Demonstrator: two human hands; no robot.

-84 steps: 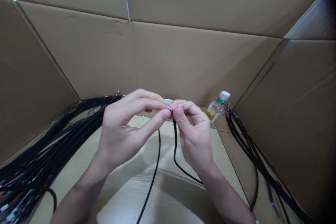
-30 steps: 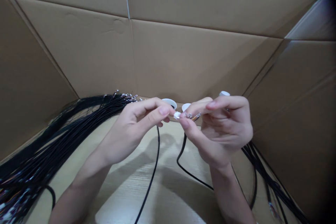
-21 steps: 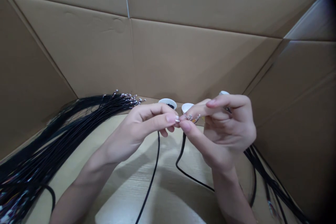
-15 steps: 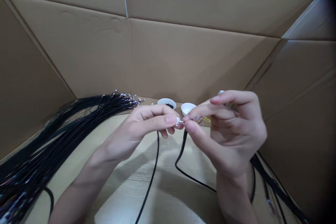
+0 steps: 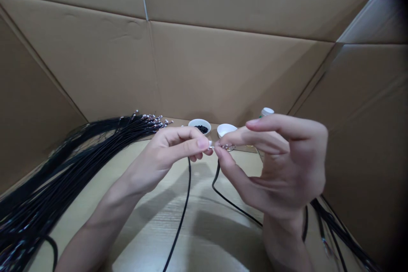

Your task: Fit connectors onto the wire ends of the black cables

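Between the thumb and fingers of my left hand (image 5: 172, 148) is a small white connector housing (image 5: 210, 144), mostly covered by the fingertips. My right hand (image 5: 280, 165) pinches a thin wire (image 5: 216, 147) between thumb and forefinger, its tip at the connector; whether it is inserted I cannot tell. Several more fine wires (image 5: 228, 147) fan out behind the right fingertips. A black cable (image 5: 219, 185) hangs below the right fingers and curves down to the table. Another black cable (image 5: 185, 208) runs from under the left hand toward the near edge.
A large bundle of black cables (image 5: 86, 170) with white connector ends lies at the left. Behind the hands stand a white bowl of black pieces (image 5: 200, 126), a second white bowl (image 5: 226, 129) and a white-capped bottle (image 5: 267, 111). More cables (image 5: 338, 229) lie right. Cardboard walls (image 5: 223, 68) enclose the table.
Both hands have shifted slightly left in view, along with the whole scene. The right hand has tilted a little, and the bottle cap now shows more. Both pinches stay closed.
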